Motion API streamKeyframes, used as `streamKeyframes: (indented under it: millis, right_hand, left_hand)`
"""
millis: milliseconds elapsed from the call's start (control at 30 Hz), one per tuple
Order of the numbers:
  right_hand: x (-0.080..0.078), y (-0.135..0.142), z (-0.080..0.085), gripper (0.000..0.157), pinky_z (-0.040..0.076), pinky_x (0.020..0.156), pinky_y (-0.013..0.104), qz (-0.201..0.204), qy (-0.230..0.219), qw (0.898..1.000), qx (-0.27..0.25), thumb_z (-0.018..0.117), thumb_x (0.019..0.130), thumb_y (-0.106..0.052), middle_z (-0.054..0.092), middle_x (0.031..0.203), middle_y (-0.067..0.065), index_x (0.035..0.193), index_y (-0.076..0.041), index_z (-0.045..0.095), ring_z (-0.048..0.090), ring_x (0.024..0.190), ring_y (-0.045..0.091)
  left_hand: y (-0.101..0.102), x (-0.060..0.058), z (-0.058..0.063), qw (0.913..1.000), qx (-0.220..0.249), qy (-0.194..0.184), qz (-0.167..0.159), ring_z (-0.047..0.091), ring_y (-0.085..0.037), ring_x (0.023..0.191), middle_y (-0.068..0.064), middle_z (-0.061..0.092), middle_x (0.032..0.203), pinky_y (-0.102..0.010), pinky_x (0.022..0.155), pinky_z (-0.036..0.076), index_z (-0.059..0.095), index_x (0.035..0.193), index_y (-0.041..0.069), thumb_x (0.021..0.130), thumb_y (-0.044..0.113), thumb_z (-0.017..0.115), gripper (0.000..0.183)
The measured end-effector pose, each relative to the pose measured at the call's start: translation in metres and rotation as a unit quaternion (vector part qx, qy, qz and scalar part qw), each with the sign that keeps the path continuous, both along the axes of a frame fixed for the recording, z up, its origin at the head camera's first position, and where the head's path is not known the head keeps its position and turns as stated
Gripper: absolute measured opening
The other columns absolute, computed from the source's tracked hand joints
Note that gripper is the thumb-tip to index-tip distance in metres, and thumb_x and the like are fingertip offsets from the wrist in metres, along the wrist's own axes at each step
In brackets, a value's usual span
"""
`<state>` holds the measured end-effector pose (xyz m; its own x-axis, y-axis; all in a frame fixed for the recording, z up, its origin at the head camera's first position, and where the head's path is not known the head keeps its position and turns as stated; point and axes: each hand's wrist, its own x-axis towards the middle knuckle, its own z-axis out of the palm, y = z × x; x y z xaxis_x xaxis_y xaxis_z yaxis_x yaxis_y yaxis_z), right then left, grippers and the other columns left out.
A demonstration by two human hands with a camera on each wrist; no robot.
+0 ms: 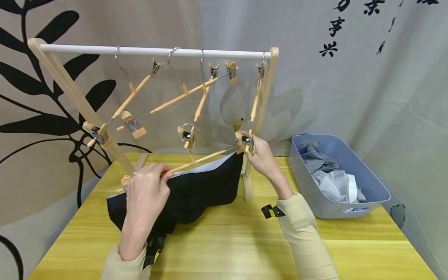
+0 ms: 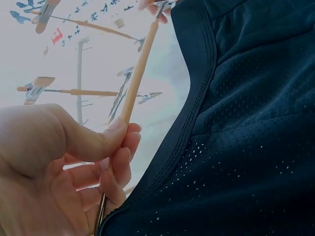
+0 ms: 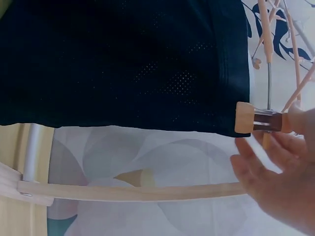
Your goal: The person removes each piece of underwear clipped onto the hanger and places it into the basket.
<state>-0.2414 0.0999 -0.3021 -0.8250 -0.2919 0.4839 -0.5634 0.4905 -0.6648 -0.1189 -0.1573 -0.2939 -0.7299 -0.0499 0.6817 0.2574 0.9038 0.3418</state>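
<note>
A black garment [image 1: 210, 190] with a wide waistband and perforated fabric hangs along a wooden clip hanger [image 1: 197, 160], its pale inner side showing at the top. My left hand [image 1: 145, 194] grips the hanger's bar left of its middle, thumb and fingers wrapped round it [image 2: 138, 73]. At the bar's other end, my right hand [image 1: 261, 155] pinches the handles of a clip [image 3: 246, 118], whose wooden jaws sit over the waistband's corner. Another clip [image 1: 125, 180] shows by the left end of the waistband, partly behind my left hand.
Several clip hangers [image 1: 185, 93] dangle from the white rail [image 1: 154, 50] of a wooden rack [image 1: 70, 91], close above both hands. To the right stands a blue-grey basket [image 1: 353, 167] with crumpled grey and white clothes [image 1: 337, 184]. A yellow wooden table [image 1: 224, 245] lies underneath.
</note>
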Motion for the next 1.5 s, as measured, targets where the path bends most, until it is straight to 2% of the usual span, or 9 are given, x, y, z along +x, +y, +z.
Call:
streamKeyframes:
  millis: [200, 367, 533, 700, 867, 1033, 1300, 1367, 1500]
  right_hand:
    - [-0.003, 0.004, -0.005, 0.026, 0.051, 0.076, 0.035, 0.011, 0.005, 0.999, -0.05, 0.059, 0.093, -0.011, 0.07, 0.104, 0.02, 0.117, 0.001, 0.061, 0.067, 0.096, 0.029]
    - [-0.004, 0.005, -0.007, 0.023, 0.051, 0.079, 0.032, 0.022, -0.03, 0.994, -0.098, 0.056, 0.094, -0.008, 0.07, 0.098, 0.025, 0.113, 0.004, 0.061, 0.067, 0.097, 0.033]
    - [-0.003, 0.006, -0.005, 0.019, 0.049, 0.083, 0.031, 0.037, -0.046, 0.991, -0.122, 0.054, 0.093, -0.003, 0.068, 0.096, 0.027, 0.109, 0.005, 0.061, 0.066, 0.095, 0.035]
    - [0.0, 0.006, -0.003, 0.016, 0.049, 0.083, 0.031, 0.042, -0.048, 0.991, -0.121, 0.052, 0.093, -0.001, 0.067, 0.095, 0.027, 0.106, 0.005, 0.06, 0.066, 0.093, 0.033]
    - [0.004, 0.006, -0.001, 0.018, 0.05, 0.08, 0.026, 0.039, -0.05, 0.991, -0.122, 0.051, 0.092, 0.0, 0.067, 0.095, 0.027, 0.107, 0.006, 0.059, 0.066, 0.091, 0.028]
    - [0.005, 0.005, 0.0, 0.018, 0.049, 0.08, 0.028, 0.031, -0.039, 0.992, -0.116, 0.051, 0.091, 0.001, 0.068, 0.092, 0.025, 0.106, 0.006, 0.06, 0.066, 0.091, 0.029]
    - [0.005, 0.004, 0.001, 0.014, 0.047, 0.076, 0.019, 0.031, -0.02, 0.991, -0.125, 0.051, 0.09, 0.005, 0.066, 0.091, 0.028, 0.1, 0.006, 0.061, 0.062, 0.079, 0.004]
    - [0.005, 0.004, 0.001, 0.016, 0.048, 0.077, 0.019, 0.029, -0.023, 0.992, -0.123, 0.05, 0.09, 0.005, 0.067, 0.092, 0.028, 0.101, 0.006, 0.061, 0.063, 0.08, 0.006]
    - [0.006, 0.005, 0.002, 0.02, 0.048, 0.081, 0.025, 0.02, -0.027, 0.993, -0.113, 0.048, 0.089, 0.005, 0.069, 0.09, 0.026, 0.103, 0.005, 0.062, 0.066, 0.088, 0.022]
  left_hand:
    - [0.002, -0.001, 0.0, 0.9999, 0.003, -0.008, -0.007, 0.064, -0.031, 0.068, -0.016, 0.07, 0.079, -0.045, 0.056, 0.047, 0.071, 0.083, -0.002, 0.081, -0.003, 0.067, 0.004]
    - [0.002, 0.0, 0.001, 0.9998, 0.004, -0.018, -0.005, 0.063, -0.03, 0.065, -0.015, 0.069, 0.077, -0.043, 0.055, 0.047, 0.071, 0.083, -0.001, 0.08, -0.003, 0.068, 0.004]
    - [0.001, 0.001, 0.002, 0.9999, 0.002, -0.015, -0.006, 0.064, -0.03, 0.067, -0.015, 0.07, 0.077, -0.043, 0.056, 0.049, 0.071, 0.083, -0.001, 0.08, -0.003, 0.068, 0.005]
    - [0.0, 0.003, 0.003, 0.9998, 0.005, -0.018, -0.008, 0.064, -0.03, 0.068, -0.015, 0.07, 0.078, -0.044, 0.057, 0.049, 0.071, 0.084, -0.001, 0.08, -0.002, 0.069, 0.004]
    - [-0.001, 0.005, 0.005, 0.9998, 0.006, -0.017, -0.011, 0.064, -0.031, 0.068, -0.015, 0.07, 0.079, -0.044, 0.057, 0.049, 0.071, 0.084, -0.001, 0.08, -0.002, 0.069, 0.004]
    - [-0.001, 0.006, 0.006, 0.9997, 0.008, -0.02, -0.01, 0.063, -0.031, 0.069, -0.015, 0.07, 0.079, -0.044, 0.058, 0.049, 0.071, 0.084, -0.001, 0.08, -0.002, 0.069, 0.005]
    - [-0.001, 0.009, 0.007, 0.9995, 0.009, -0.029, -0.011, 0.064, -0.032, 0.072, -0.016, 0.07, 0.082, -0.045, 0.062, 0.05, 0.071, 0.085, -0.001, 0.08, -0.002, 0.069, 0.006]
    - [-0.001, 0.01, 0.007, 0.9994, 0.01, -0.032, -0.01, 0.064, -0.032, 0.072, -0.016, 0.07, 0.082, -0.045, 0.062, 0.05, 0.071, 0.086, -0.001, 0.08, -0.002, 0.069, 0.006]
    - [-0.001, 0.011, 0.007, 0.9992, 0.011, -0.036, -0.009, 0.064, -0.032, 0.073, -0.016, 0.07, 0.083, -0.045, 0.062, 0.05, 0.071, 0.086, -0.001, 0.081, -0.002, 0.069, 0.006]
